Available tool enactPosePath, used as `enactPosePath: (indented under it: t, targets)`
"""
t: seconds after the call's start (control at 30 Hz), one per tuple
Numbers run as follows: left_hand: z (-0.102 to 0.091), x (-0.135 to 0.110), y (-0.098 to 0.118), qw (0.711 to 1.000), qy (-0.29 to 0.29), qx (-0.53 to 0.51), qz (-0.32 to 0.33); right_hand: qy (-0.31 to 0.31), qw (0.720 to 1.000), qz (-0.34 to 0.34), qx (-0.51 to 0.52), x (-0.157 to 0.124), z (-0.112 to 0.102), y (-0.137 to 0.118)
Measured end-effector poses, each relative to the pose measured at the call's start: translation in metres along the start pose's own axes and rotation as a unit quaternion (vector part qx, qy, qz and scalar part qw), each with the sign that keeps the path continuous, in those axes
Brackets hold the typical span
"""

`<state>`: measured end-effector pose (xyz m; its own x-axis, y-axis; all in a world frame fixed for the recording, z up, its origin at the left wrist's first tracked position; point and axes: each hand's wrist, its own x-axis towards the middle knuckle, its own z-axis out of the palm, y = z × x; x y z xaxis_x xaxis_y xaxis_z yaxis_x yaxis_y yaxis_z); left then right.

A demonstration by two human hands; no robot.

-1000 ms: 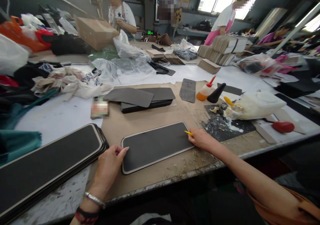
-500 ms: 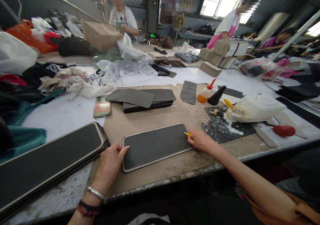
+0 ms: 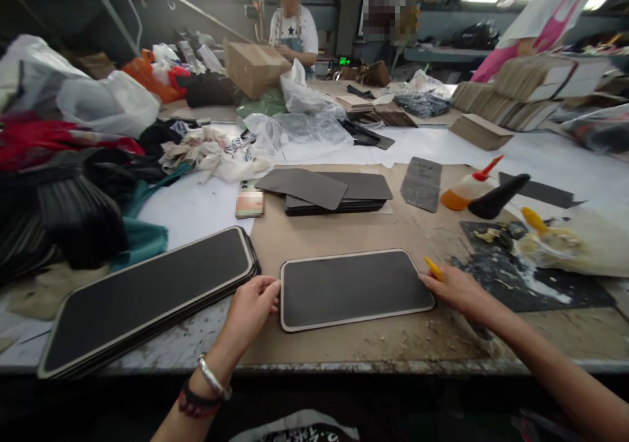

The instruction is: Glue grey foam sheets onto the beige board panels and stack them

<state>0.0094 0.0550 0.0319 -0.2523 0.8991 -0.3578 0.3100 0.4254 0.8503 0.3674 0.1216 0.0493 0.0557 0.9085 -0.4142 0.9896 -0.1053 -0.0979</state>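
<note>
A dark rectangular panel with a pale border [image 3: 354, 288] lies flat on brown cardboard [image 3: 344, 232] near the table's front edge. My left hand [image 3: 250, 311] rests at the panel's left end, fingers curled against its edge. My right hand [image 3: 455, 288] touches the panel's right end and is closed round a small yellow tool [image 3: 433, 267] whose tip pokes out. A stack of similar bordered panels [image 3: 147, 294] lies to the left of my left hand.
Behind the panel sits a pile of plain dark sheets [image 3: 334, 193], an orange glue bottle [image 3: 466, 193], a black cone nozzle [image 3: 498, 196] and a glue-smeared mat [image 3: 521, 278]. Heaps of cloth and bags [image 3: 73, 160] fill the left. Other people work at the far end.
The view has swung to the left and lower, so the panel now sits centred. My hands keep their places at the panel's two ends.
</note>
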Motion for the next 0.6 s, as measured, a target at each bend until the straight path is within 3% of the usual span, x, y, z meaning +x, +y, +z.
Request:
enactPosePath:
  t: [0.3,0.6]
  targets:
    - [-0.008,-0.001,0.003,0.999,-0.029,0.008,-0.043,-0.071,0.971,-0.069,0.219,-0.003,0.011,0.004]
    - [-0.016,0.002,-0.009,0.998,-0.024,0.044,-0.049,-0.067,0.978,-0.041,0.192,-0.013,0.005,-0.015]
